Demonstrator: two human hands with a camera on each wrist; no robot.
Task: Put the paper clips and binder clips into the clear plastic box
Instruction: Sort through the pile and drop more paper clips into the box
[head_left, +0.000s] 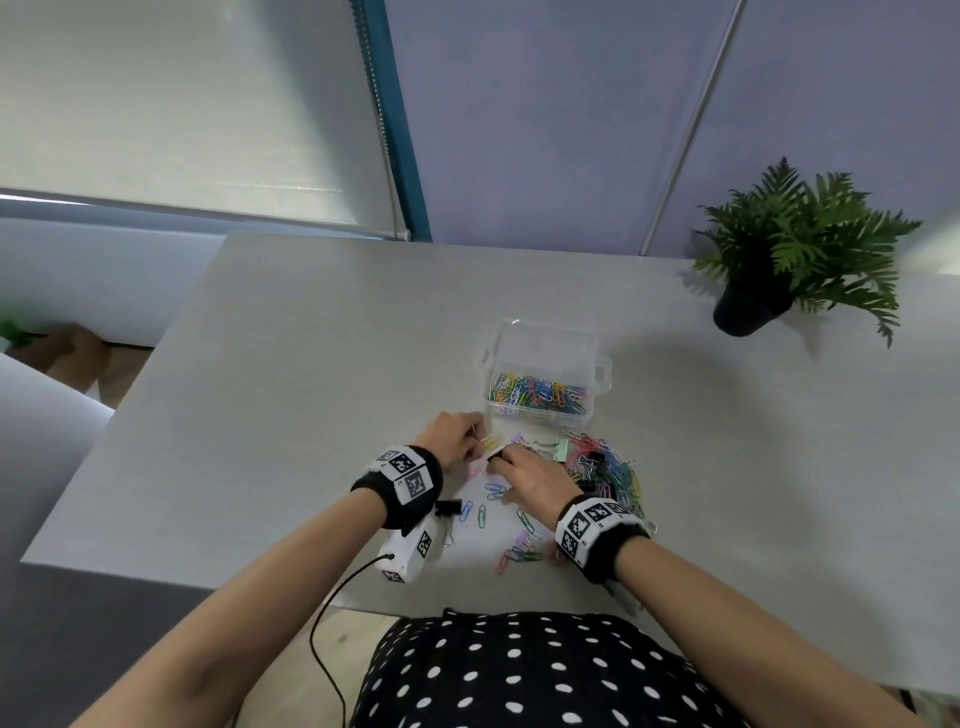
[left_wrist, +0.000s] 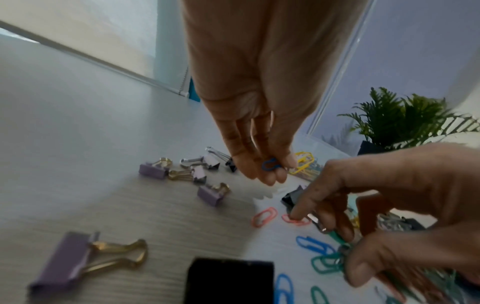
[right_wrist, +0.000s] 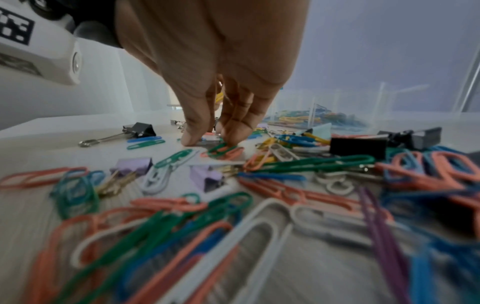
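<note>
The clear plastic box (head_left: 543, 340) stands open on the table beyond my hands, its floor covered with coloured paper clips (head_left: 540, 392). My left hand (head_left: 467, 436) hovers just left of the box's near corner and pinches a blue paper clip (left_wrist: 271, 164) at its fingertips. My right hand (head_left: 514, 470) is down on the table among loose clips, fingers curled, with green paper clips (left_wrist: 335, 239) pinched between thumb and fingers. A heap of paper clips (head_left: 615, 475) and binder clips lies to its right. Purple binder clips (left_wrist: 210, 194) lie left of my hands.
A potted fern (head_left: 779, 260) stands at the table's far right. A mint binder clip (head_left: 562, 448) sits just in front of the box, and a black binder clip (right_wrist: 140, 129) lies to the left. The table's near edge (head_left: 467, 605) runs close under my wrists.
</note>
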